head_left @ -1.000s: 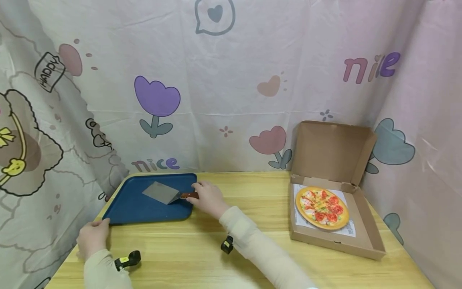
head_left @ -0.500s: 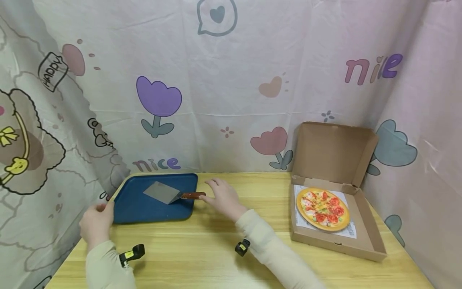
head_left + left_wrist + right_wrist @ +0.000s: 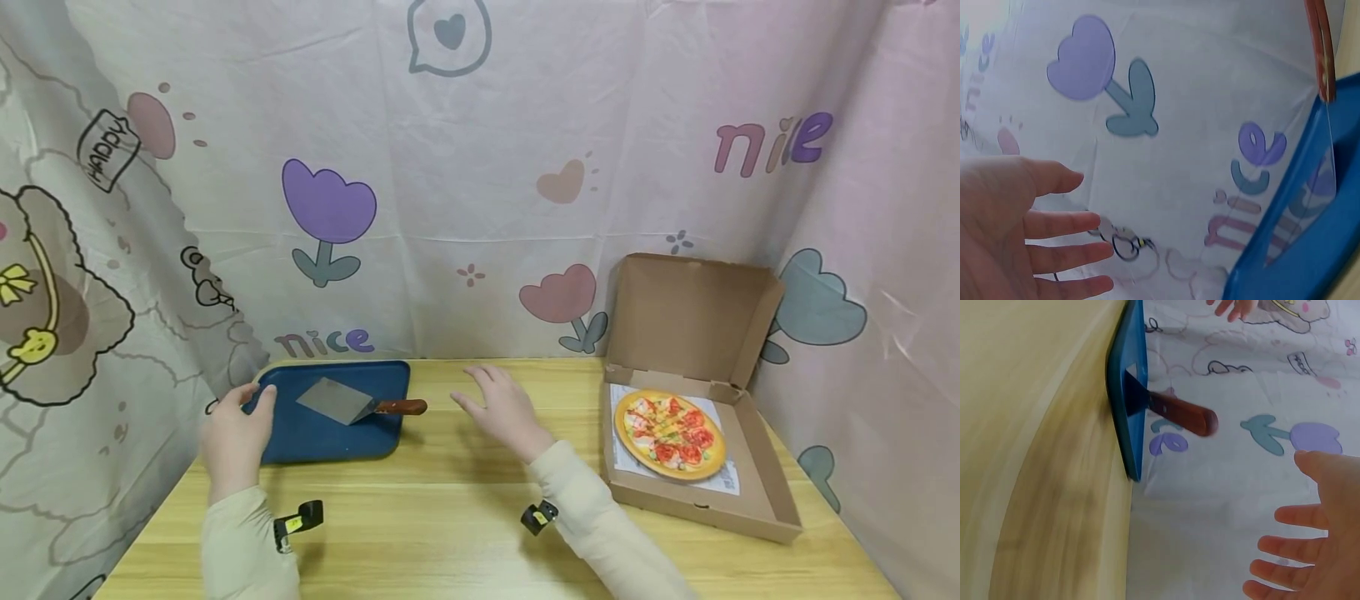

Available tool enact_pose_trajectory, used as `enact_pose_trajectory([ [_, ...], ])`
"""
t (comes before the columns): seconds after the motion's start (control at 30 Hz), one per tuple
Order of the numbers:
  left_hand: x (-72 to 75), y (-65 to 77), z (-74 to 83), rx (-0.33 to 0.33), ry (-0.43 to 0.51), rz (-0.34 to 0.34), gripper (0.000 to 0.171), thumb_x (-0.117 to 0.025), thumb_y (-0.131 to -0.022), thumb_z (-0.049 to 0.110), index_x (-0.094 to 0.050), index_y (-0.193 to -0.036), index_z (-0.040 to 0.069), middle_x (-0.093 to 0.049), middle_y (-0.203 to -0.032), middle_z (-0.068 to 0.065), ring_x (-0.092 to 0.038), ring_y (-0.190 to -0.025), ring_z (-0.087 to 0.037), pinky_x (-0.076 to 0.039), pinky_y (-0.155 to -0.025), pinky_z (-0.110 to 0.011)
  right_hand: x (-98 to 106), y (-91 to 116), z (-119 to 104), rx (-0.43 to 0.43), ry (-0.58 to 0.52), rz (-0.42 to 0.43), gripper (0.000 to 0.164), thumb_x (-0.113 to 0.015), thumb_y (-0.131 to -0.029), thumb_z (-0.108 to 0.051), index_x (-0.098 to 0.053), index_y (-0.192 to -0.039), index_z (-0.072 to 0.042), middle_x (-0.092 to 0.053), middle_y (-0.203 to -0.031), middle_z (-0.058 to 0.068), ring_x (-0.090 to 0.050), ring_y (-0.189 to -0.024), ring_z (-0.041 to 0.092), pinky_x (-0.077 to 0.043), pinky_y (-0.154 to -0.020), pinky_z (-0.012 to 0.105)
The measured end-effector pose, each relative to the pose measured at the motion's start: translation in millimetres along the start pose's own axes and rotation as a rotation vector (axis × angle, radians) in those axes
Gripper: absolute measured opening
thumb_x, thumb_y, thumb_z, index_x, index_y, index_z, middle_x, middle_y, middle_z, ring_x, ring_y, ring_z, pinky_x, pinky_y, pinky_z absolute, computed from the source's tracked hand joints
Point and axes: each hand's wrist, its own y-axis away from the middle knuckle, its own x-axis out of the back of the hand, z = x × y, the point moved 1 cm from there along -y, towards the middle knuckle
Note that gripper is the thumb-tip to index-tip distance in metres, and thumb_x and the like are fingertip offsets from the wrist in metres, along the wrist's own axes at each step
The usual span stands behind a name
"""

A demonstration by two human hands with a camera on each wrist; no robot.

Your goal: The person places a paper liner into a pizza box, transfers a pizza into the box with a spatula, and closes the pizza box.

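On the blue tray [image 3: 315, 443] at the back left lies a spatula [image 3: 335, 400] with a flat metal blade. Its wooden handle [image 3: 401, 407] sticks out past the tray's right side. My left hand [image 3: 238, 433] hovers over the tray's left end with fingers apart, holding nothing; the left wrist view shows the fingers [image 3: 1069, 253] spread in the air. To the right of the handle, my right hand [image 3: 510, 412] is raised above the table, its fingers extended and touching nothing. In the right wrist view that hand [image 3: 1329, 531] is well away from the handle [image 3: 1182, 414].
An open cardboard box [image 3: 693, 510] stands on the right of the wooden table [image 3: 450, 533], lid raised against the curtain [image 3: 465, 192]. Inside it a pizza [image 3: 670, 435] rests on a paper sheet. The curtain closes off the back and sides.
My right hand has released the spatula handle and drawn back to the right. My left hand has left the tray's near-left corner and risen up and rightward. The tray and spatula lie still.
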Motion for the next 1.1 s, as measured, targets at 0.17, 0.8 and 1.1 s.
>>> enact_pose_trajectory([
  [0.17, -6.6, 4.2, 14.1, -0.063, 0.000, -0.004, 0.066, -0.036, -0.100, 0.055, -0.044, -0.146, 0.008, -0.046, -0.147, -0.023, -0.045, -0.124, -0.051, -0.037, -0.100, -0.062, 10, 8, 13, -0.008, -0.007, 0.042, 0.054, -0.058, -0.094, -0.048, -0.056, -0.135, -0.013, -0.058, -0.135, 0.009, -0.054, -0.127, 0.030, -0.044, -0.106, 0.048],
  [0.8, -45.3, 37.1, 76.6, -0.371, -0.018, 0.031, 0.054, -0.049, -0.098, 0.049, -0.058, -0.135, 0.010, -0.056, -0.138, -0.019, -0.052, -0.124, -0.044, -0.035, -0.102, -0.064, 40, 39, 63, -0.112, -0.007, 0.099, 0.052, -0.058, -0.095, -0.047, -0.056, -0.135, -0.014, -0.057, -0.138, 0.011, -0.051, -0.129, 0.032, -0.040, -0.109, 0.052],
  [1.1, -68.8, 49.8, 95.5, -0.512, -0.020, 0.015, 0.052, -0.055, -0.096, 0.048, -0.060, -0.132, 0.011, -0.059, -0.135, -0.018, -0.052, -0.126, -0.041, -0.032, -0.105, -0.066, 51, 58, 85, -0.162, -0.012, 0.136, 0.052, -0.058, -0.095, -0.045, -0.057, -0.134, -0.011, -0.057, -0.137, 0.014, -0.050, -0.129, 0.034, -0.040, -0.108, 0.054],
])
